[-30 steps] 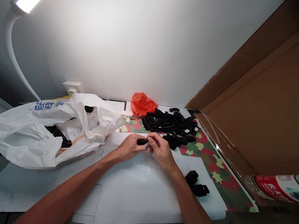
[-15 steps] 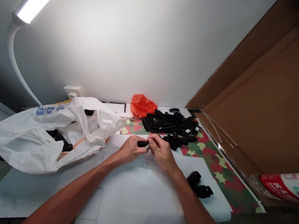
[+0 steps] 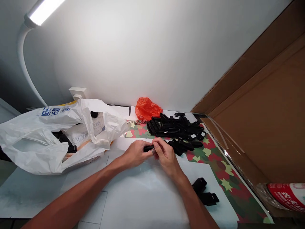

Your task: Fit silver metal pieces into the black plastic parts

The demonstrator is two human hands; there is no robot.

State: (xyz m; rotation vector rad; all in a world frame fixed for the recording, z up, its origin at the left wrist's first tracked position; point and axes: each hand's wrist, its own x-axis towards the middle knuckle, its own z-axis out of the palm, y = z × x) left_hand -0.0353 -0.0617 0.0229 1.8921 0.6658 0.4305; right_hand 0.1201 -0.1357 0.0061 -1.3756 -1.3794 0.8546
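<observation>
Over the middle of the white-covered table, my left hand point(image 3: 137, 153) is closed around a small black plastic piece point(image 3: 148, 148), whose kind I cannot make out. My right hand point(image 3: 165, 153) meets it at the piece's right end, thumb and fingertips pinched together; the fingers hide most of that end. Just behind the hands lies a pile of black plastic pieces point(image 3: 173, 127), some with white labels. Two black pieces point(image 3: 209, 199) rest on the white sheet point(image 3: 143, 197) beside my right forearm.
A white plastic bag point(image 3: 30, 156) holding black parts lies open at the left. Behind the pile sits a crumpled orange bag point(image 3: 147, 109). A cardboard sheet point(image 3: 262, 121) stands on the right, with a red-labelled bottle point(image 3: 283, 194) near it. A lamp point(image 3: 21, 60) curves up at the left.
The whole view has shifted slightly, so things appear a little further right. Both hands stay together on the black piece; the left thumb and the right fingertips have moved slightly at its end.
</observation>
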